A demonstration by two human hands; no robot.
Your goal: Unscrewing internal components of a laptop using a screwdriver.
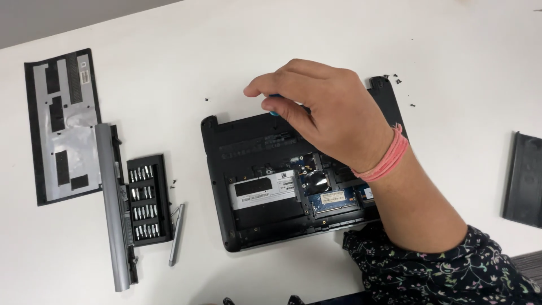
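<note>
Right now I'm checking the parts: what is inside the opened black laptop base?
Inside the opened black laptop base lie a silver drive and a blue memory module. The right hand, holding a blue-tipped tool, and its forearm cover the rest.

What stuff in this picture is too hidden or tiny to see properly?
Head view:
- Blue tool: mostly hidden inside the right hand; its tip can't be seen.
- Laptop: right side covered by the arm.
- Black panel: cut off by the right edge.
- Screws: too small to count.
- Left hand: out of view.
</note>
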